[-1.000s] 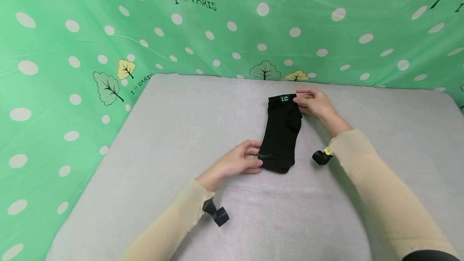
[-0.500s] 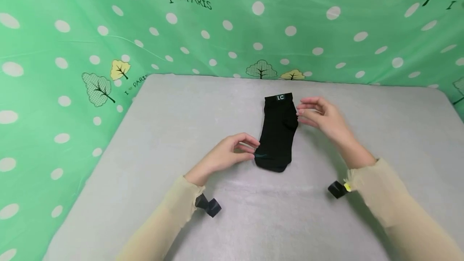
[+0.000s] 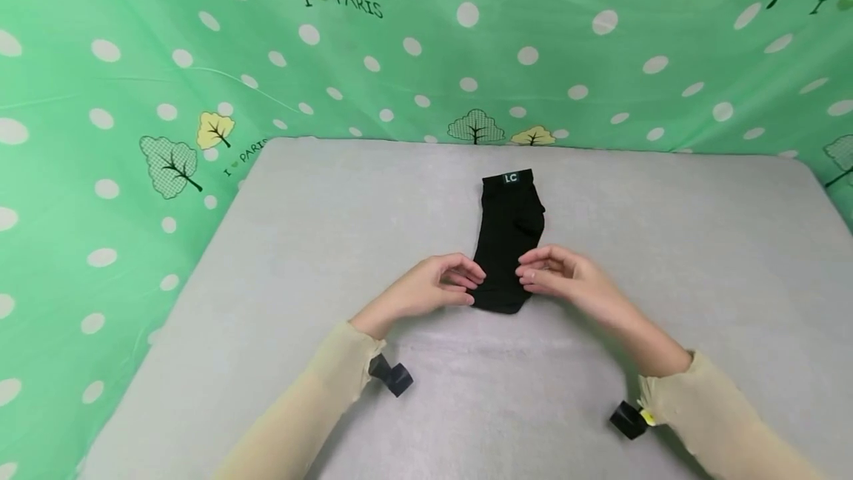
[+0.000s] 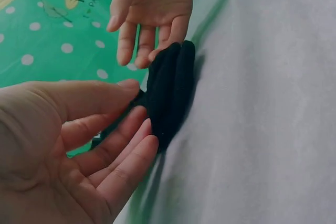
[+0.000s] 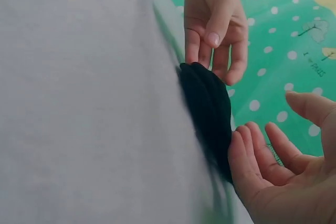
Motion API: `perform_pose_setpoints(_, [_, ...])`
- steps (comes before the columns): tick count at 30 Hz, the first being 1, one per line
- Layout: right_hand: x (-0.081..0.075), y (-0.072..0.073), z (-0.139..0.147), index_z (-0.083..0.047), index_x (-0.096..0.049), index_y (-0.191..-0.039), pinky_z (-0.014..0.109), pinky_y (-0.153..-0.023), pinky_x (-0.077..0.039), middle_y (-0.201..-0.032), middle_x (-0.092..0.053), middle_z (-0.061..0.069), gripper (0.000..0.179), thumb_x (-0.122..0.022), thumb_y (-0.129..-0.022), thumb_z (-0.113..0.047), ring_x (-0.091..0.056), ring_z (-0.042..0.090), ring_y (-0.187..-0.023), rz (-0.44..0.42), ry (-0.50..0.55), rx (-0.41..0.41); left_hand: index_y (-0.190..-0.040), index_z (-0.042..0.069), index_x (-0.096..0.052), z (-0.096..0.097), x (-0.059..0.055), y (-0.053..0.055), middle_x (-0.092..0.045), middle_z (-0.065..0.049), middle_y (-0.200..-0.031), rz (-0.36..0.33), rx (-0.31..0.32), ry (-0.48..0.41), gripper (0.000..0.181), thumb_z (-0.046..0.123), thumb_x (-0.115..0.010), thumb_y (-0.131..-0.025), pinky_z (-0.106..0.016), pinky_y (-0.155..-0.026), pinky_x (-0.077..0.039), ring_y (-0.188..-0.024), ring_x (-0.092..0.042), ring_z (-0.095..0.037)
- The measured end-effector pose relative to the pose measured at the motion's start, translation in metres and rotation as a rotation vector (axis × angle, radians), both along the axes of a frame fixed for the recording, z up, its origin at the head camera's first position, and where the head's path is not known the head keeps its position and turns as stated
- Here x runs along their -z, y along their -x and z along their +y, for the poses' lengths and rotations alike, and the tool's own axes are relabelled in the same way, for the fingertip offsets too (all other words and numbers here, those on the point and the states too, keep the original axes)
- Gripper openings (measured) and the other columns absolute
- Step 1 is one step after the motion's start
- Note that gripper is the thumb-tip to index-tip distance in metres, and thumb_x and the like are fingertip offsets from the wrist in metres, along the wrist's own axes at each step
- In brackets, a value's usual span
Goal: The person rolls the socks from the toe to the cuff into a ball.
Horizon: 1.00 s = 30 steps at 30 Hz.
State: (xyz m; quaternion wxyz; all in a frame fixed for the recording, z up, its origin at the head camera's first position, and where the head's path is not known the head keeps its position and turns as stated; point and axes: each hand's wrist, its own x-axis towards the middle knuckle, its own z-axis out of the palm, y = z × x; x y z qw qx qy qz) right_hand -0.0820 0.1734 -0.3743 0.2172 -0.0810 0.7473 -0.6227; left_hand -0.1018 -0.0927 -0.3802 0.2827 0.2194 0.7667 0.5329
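Gripping nothing, my right hand (image 3: 569, 280) has joined my equally slack left hand (image 3: 423, 289) beside the black ankle socks' toe end (image 3: 498, 303), freeing the cuff (image 3: 496, 187) toward the worktop's (image 3: 346, 228) far edge.

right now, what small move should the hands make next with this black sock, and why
The left hand and right hand should probably pinch the black sock near its toe: they flank it there, fingers loose, and it lies flat.
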Motion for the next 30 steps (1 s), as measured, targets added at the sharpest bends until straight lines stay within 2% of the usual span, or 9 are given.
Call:
perform_pose_setpoints(5, [0.012,-0.007,0.001,0.006,-0.06,-0.121,0.016,-0.084,-0.054,-0.116,-0.068,0.022,0.033,-0.067,-0.094,-0.014,-0.068,0.001,-0.096,0.115,-0.105,-0.031,-0.121,-0.003,-0.063,0.001,0.006,0.004,-0.068,-0.02,-0.122,-0.021,-0.003,0.047,0.034,-0.004,-0.07,-0.087,-0.024,-0.094,-0.055,-0.115,-0.066,-0.028])
perform_pose_setpoints(11, [0.019,-0.012,-0.001,0.005,-0.064,-0.114,0.017,-0.084,-0.056,-0.109,-0.069,0.019,0.032,-0.075,-0.086,-0.005,-0.068,0.01,-0.095,0.202,-0.154,-0.063,-0.116,0.0,-0.065,0.004,0.008,0.007,-0.071,-0.016,-0.114,-0.014,-0.015,0.102,0.035,-0.008,-0.073,-0.083,-0.023,-0.091,-0.056,-0.108,-0.069,-0.023])
perform_pose_setpoints(16, [0.017,-0.011,-0.004,-0.001,-0.065,-0.111,0.023,-0.086,-0.056,-0.109,-0.07,0.011,0.033,-0.08,-0.082,-0.005,-0.068,0.017,-0.096,0.278,-0.275,-0.118,-0.111,0.001,-0.066,0.007,0.011,0.007,-0.072,-0.014,-0.109,0.035,-0.028,0.143,0.034,-0.011,-0.074,-0.08,-0.02,-0.087,-0.056,-0.101,-0.07,-0.018])
perform_pose_setpoints(21, [0.014,-0.011,-0.006,-0.004,-0.066,-0.111,0.026,-0.085,-0.056,-0.109,-0.069,0.007,0.036,-0.082,-0.079,-0.005,-0.066,0.017,-0.095,0.357,-0.369,-0.166,-0.109,0.003,-0.066,0.011,0.012,0.007,-0.072,-0.011,-0.106,0.069,-0.038,0.183,0.034,-0.01,-0.075,-0.079,-0.018,-0.084,-0.056,-0.097,-0.07,-0.016])
perform_pose_setpoints(25, [0.015,-0.012,-0.008,-0.007,-0.066,-0.11,0.027,-0.085,-0.055,-0.109,-0.068,0.005,0.035,-0.083,-0.079,-0.005,-0.064,0.015,-0.094,0.403,-0.397,-0.169,-0.109,0.004,-0.064,0.012,0.012,0.006,-0.07,-0.01,-0.105,0.097,-0.022,0.219,0.036,-0.009,-0.077,-0.078,-0.016,-0.083,-0.055,-0.097,-0.068,-0.015])
perform_pose_setpoints(30, [0.018,-0.012,-0.011,-0.007,-0.066,-0.105,0.025,-0.081,-0.054,-0.103,-0.068,0.003,0.034,-0.083,-0.076,0.0,-0.062,0.013,-0.089,0.444,-0.432,-0.147,-0.105,0.006,-0.061,0.015,0.01,0.005,-0.066,-0.006,-0.101,0.194,-0.002,0.292,0.038,-0.004,-0.082,-0.076,-0.013,-0.079,-0.052,-0.093,-0.065,-0.013])
